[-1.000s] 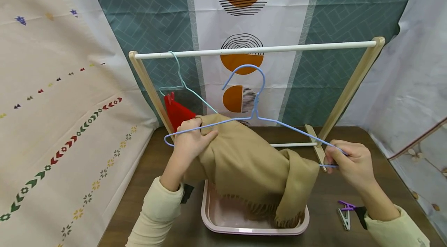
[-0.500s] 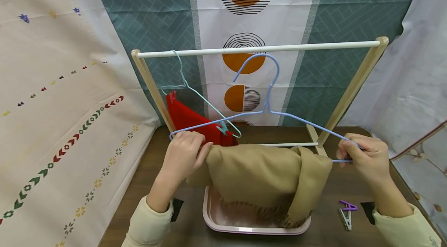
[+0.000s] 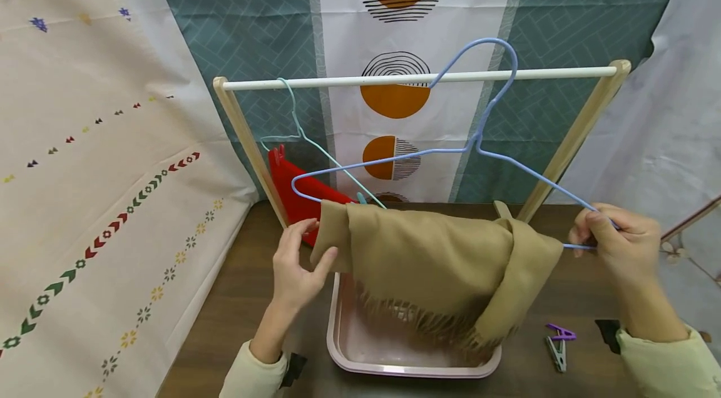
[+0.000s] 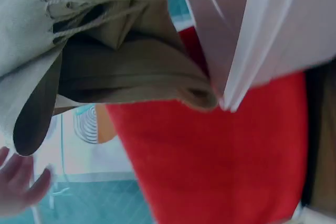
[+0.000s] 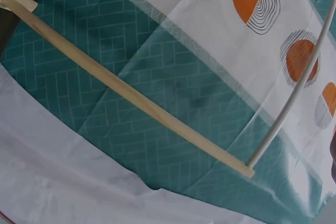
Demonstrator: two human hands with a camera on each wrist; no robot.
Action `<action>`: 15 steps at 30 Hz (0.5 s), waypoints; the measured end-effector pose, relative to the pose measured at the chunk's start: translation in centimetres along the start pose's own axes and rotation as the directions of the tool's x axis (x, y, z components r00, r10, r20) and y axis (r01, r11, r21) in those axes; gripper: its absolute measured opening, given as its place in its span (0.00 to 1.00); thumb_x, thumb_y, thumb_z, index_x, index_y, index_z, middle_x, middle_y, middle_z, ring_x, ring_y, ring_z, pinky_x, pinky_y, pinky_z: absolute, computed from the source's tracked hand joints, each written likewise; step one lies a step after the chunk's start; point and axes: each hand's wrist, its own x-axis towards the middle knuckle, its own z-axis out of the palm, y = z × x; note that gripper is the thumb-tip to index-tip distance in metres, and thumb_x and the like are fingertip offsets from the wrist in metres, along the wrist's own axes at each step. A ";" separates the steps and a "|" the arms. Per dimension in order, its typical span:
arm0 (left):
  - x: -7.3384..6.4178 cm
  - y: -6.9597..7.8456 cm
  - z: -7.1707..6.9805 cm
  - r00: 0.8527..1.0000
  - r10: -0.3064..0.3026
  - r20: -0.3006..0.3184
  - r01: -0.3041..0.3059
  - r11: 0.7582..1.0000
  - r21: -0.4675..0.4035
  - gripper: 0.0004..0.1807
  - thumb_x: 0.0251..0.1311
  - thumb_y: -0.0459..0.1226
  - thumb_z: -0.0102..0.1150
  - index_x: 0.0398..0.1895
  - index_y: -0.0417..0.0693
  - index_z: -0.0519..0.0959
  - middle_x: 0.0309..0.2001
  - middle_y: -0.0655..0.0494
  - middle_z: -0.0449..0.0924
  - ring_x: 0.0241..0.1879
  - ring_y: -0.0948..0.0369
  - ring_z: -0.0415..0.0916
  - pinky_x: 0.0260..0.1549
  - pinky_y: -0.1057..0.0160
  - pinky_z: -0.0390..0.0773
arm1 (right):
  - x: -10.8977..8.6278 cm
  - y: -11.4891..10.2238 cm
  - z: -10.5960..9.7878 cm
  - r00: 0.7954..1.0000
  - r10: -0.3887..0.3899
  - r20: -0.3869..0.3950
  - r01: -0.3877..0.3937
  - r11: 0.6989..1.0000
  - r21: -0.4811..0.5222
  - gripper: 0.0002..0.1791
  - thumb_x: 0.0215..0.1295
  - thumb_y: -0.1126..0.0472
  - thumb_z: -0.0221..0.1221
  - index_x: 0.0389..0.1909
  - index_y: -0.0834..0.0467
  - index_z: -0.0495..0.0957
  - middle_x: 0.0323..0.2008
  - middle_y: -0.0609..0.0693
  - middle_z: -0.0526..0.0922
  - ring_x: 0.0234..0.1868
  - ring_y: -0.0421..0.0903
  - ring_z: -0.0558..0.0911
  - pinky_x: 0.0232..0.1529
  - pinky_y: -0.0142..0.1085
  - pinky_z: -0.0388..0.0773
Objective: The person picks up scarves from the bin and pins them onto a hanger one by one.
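A tan fringed scarf is draped over the lower bar of a light blue clothes hanger. At the hanger's right corner, my right hand grips the wire. My left hand is beside the scarf's left edge, thumb and fingers spread apart with nothing held. In the left wrist view, the fingertips of that hand lie below a fold of the scarf. The scarf's fringe hangs over a pink basin. The hanger's hook overlaps the rack's white rod in the head view.
A mint hanger hangs at the left of the rod, bearing a red cloth. The rack's wooden post stands at the right. A purple clothespin and a grey clothespin lie on the table.
The hanger has risen and shifted right with the right hand and scarf. The left hand has let go, and the scarf's left part now lies spread along the bar.
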 end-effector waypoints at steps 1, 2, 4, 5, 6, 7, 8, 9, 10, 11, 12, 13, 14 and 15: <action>-0.4 -0.1 0.1 0.991 -0.110 0.080 0.114 0.992 -0.049 0.19 0.51 0.36 0.62 0.43 0.32 0.74 0.36 0.44 0.78 0.35 0.55 0.74 0.35 0.65 0.73 | 0.1 0.0 0.0 1.000 0.000 0.000 0.000 1.000 -0.004 0.16 0.57 0.85 0.41 0.12 0.76 0.69 0.14 0.58 0.73 0.11 0.44 0.73 0.09 0.31 0.65; -0.7 -0.1 0.2 0.974 -0.181 0.139 0.194 0.977 -0.084 0.19 0.50 0.34 0.63 0.44 0.33 0.74 0.36 0.45 0.79 0.34 0.57 0.75 0.34 0.66 0.75 | 0.2 0.0 0.0 1.000 0.002 0.002 -0.002 1.000 -0.018 0.16 0.56 0.86 0.41 0.13 0.76 0.69 0.14 0.57 0.73 0.11 0.44 0.72 0.09 0.31 0.65; -1.0 0.0 0.5 0.945 -0.257 0.202 0.292 0.942 -0.164 0.16 0.45 0.26 0.64 0.40 0.33 0.76 0.32 0.45 0.80 0.29 0.62 0.76 0.27 0.68 0.76 | 0.2 0.1 0.0 1.000 0.007 -0.004 -0.007 0.999 -0.042 0.16 0.56 0.86 0.41 0.13 0.76 0.70 0.13 0.57 0.73 0.11 0.44 0.72 0.09 0.31 0.65; -1.1 0.1 0.5 0.942 -0.269 0.203 0.309 0.928 -0.207 0.13 0.45 0.23 0.63 0.36 0.32 0.77 0.29 0.43 0.80 0.26 0.63 0.77 0.23 0.66 0.77 | 0.2 0.2 0.1 1.000 0.010 -0.013 -0.010 0.998 -0.054 0.16 0.56 0.86 0.41 0.13 0.76 0.70 0.13 0.57 0.73 0.11 0.44 0.72 0.09 0.31 0.65; -1.1 0.0 0.5 0.946 -0.268 0.180 0.304 0.928 -0.217 0.10 0.45 0.22 0.63 0.33 0.31 0.77 0.27 0.42 0.80 0.24 0.64 0.77 0.20 0.66 0.76 | 0.2 0.3 0.1 1.000 0.012 -0.026 -0.014 0.998 -0.067 0.16 0.55 0.86 0.41 0.13 0.76 0.70 0.13 0.57 0.73 0.10 0.44 0.71 0.09 0.30 0.64; -1.0 0.0 0.5 0.953 -0.266 0.148 0.293 0.932 -0.213 0.07 0.44 0.21 0.62 0.30 0.31 0.78 0.24 0.42 0.79 0.22 0.65 0.76 0.18 0.67 0.75 | 0.1 0.3 0.2 0.999 0.017 -0.045 -0.021 0.997 -0.078 0.16 0.56 0.86 0.42 0.13 0.76 0.71 0.12 0.57 0.73 0.09 0.44 0.71 0.09 0.30 0.64; -1.0 -0.1 0.3 0.959 -0.262 0.112 0.280 0.938 -0.204 0.07 0.43 0.20 0.62 0.28 0.31 0.79 0.23 0.42 0.79 0.21 0.65 0.75 0.18 0.68 0.74 | 0.1 0.4 0.2 0.998 0.020 -0.062 -0.025 0.996 -0.087 0.16 0.56 0.86 0.43 0.13 0.76 0.71 0.11 0.57 0.72 0.09 0.44 0.71 0.08 0.30 0.64; -0.9 -0.3 0.2 0.963 -0.257 0.080 0.267 0.946 -0.185 0.07 0.42 0.20 0.63 0.27 0.31 0.79 0.21 0.43 0.78 0.20 0.66 0.73 0.17 0.70 0.73 | 0.0 0.4 0.3 0.997 0.023 -0.079 -0.030 0.996 -0.089 0.16 0.56 0.85 0.43 0.13 0.76 0.71 0.11 0.57 0.72 0.09 0.44 0.71 0.08 0.30 0.64; -0.8 -0.5 0.0 0.968 -0.246 0.047 0.251 0.957 -0.147 0.07 0.40 0.20 0.64 0.25 0.32 0.79 0.18 0.45 0.77 0.18 0.66 0.70 0.15 0.71 0.70 | 0.0 0.4 0.3 0.996 0.024 -0.089 -0.032 0.995 -0.090 0.16 0.56 0.85 0.43 0.13 0.76 0.71 0.11 0.57 0.72 0.09 0.43 0.71 0.08 0.30 0.64; -0.7 -0.7 -0.1 0.975 -0.221 0.007 0.221 0.971 -0.086 0.07 0.39 0.20 0.65 0.24 0.33 0.79 0.18 0.47 0.76 0.17 0.65 0.69 0.15 0.70 0.68 | -0.1 0.4 0.4 0.995 0.021 -0.095 -0.030 0.995 -0.090 0.16 0.56 0.85 0.43 0.12 0.76 0.71 0.11 0.57 0.72 0.09 0.43 0.71 0.08 0.30 0.64; -0.6 -0.9 -0.1 0.981 -0.192 -0.033 0.192 0.981 -0.017 0.08 0.39 0.20 0.65 0.24 0.34 0.79 0.19 0.48 0.76 0.18 0.62 0.68 0.16 0.69 0.67 | -0.1 0.5 0.4 0.996 0.018 -0.093 -0.025 0.996 -0.081 0.16 0.56 0.86 0.42 0.12 0.76 0.70 0.12 0.57 0.72 0.09 0.43 0.71 0.08 0.30 0.64; -0.5 -0.9 -0.1 0.985 -0.156 -0.072 0.160 0.986 0.045 0.08 0.39 0.21 0.64 0.24 0.34 0.79 0.20 0.48 0.76 0.20 0.60 0.68 0.19 0.69 0.67 | -0.1 0.5 0.5 0.996 0.013 -0.091 -0.020 0.997 -0.075 0.17 0.55 0.86 0.42 0.12 0.76 0.70 0.12 0.57 0.72 0.10 0.43 0.72 0.08 0.30 0.64; -0.4 -0.9 0.1 0.988 -0.100 -0.119 0.113 0.988 0.102 0.07 0.39 0.21 0.64 0.25 0.34 0.78 0.22 0.46 0.76 0.22 0.57 0.69 0.22 0.67 0.67 | -0.1 0.6 0.6 0.997 0.006 -0.083 -0.012 0.997 -0.072 0.17 0.55 0.86 0.42 0.11 0.76 0.70 0.12 0.57 0.72 0.10 0.43 0.72 0.08 0.30 0.64; -0.3 -0.6 0.4 0.985 -0.028 -0.169 0.053 0.987 0.149 0.05 0.41 0.22 0.62 0.25 0.33 0.78 0.23 0.45 0.75 0.23 0.53 0.69 0.24 0.65 0.68 | -0.1 0.7 0.6 0.997 0.001 -0.075 -0.007 0.997 -0.075 0.17 0.54 0.87 0.42 0.11 0.75 0.70 0.12 0.57 0.72 0.10 0.43 0.72 0.09 0.29 0.65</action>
